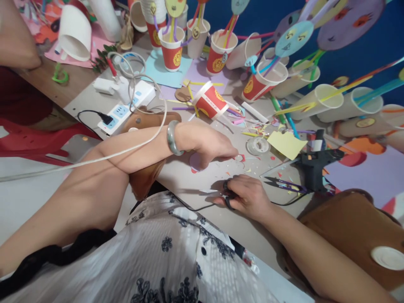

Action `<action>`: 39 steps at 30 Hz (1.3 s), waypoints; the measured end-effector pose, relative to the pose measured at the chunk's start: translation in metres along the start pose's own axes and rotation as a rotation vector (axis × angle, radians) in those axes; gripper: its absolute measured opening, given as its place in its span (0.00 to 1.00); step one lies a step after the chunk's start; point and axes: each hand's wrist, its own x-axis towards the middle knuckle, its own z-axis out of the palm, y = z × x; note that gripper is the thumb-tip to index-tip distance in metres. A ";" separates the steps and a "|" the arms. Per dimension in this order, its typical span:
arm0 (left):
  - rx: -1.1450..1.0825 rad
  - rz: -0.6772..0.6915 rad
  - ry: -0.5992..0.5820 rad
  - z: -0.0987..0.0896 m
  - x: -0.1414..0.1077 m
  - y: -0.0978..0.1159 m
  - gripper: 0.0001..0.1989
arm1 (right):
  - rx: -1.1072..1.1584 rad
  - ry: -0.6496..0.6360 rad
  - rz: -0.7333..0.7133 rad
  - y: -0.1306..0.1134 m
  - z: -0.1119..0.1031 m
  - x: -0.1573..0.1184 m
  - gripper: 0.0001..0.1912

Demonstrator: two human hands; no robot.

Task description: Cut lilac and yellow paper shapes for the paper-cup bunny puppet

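Note:
My left hand (210,145), with a jade-like bangle (173,138) at the wrist, reaches over the table with fingers stretched out. Its fingertips touch or nearly touch a small white-and-red scrap (240,158). Under the thumb side lies a lilac paper disc (195,161), partly covered. Closer to my body, my right hand (248,195) is closed round the black handles of a pair of scissors (227,203), blades pointing left. To its right lie thread snips (284,184), beside a black glue gun (315,164). A clear tape roll (258,146) sits beyond the scrap.
Red-and-white paper cups (210,101) with pipe cleaners and paper faces stand or lie along the back. A white power strip (126,107) with looped cables is at left; one cable crosses my left arm. Yellow sticky notes (287,144), coloured scraps and a brown bag (353,231) are at right.

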 end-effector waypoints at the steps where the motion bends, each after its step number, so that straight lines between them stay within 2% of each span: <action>1: 0.024 0.013 0.029 0.002 0.000 0.001 0.27 | 0.000 0.005 -0.003 0.000 0.000 0.000 0.26; 5: 0.127 0.057 0.159 0.016 0.000 0.000 0.42 | -0.005 0.012 -0.009 0.000 0.000 0.001 0.27; 8: 0.173 0.051 0.197 0.022 -0.003 0.000 0.46 | -0.012 0.006 0.000 0.000 0.000 0.001 0.27; 13: 0.200 -0.036 0.149 0.016 -0.009 0.002 0.40 | -0.005 0.010 -0.006 0.000 0.000 0.001 0.27; 17: 0.128 -0.026 0.101 0.004 -0.007 0.001 0.31 | 0.011 0.007 0.003 0.000 0.001 -0.001 0.26; 19: 0.091 -0.034 0.145 0.000 -0.003 -0.001 0.21 | 0.017 0.007 -0.002 0.000 0.002 -0.002 0.26; 21: 0.103 -0.071 0.250 -0.002 0.001 -0.003 0.11 | 0.020 0.011 -0.014 -0.001 0.001 -0.003 0.25; 23: 0.130 -0.117 0.327 -0.002 0.003 -0.004 0.04 | 0.008 0.026 -0.028 -0.001 0.001 -0.003 0.25; 27: 0.150 -0.143 0.401 0.002 0.008 -0.006 0.04 | -0.018 0.045 -0.041 0.000 0.000 -0.003 0.25; 32: 0.169 -0.180 0.379 0.006 0.012 -0.006 0.07 | 0.012 0.027 -0.033 0.000 -0.001 -0.004 0.21; 39: 0.172 -0.166 0.385 0.009 0.013 -0.008 0.06 | 0.010 0.044 -0.035 0.001 0.000 -0.005 0.23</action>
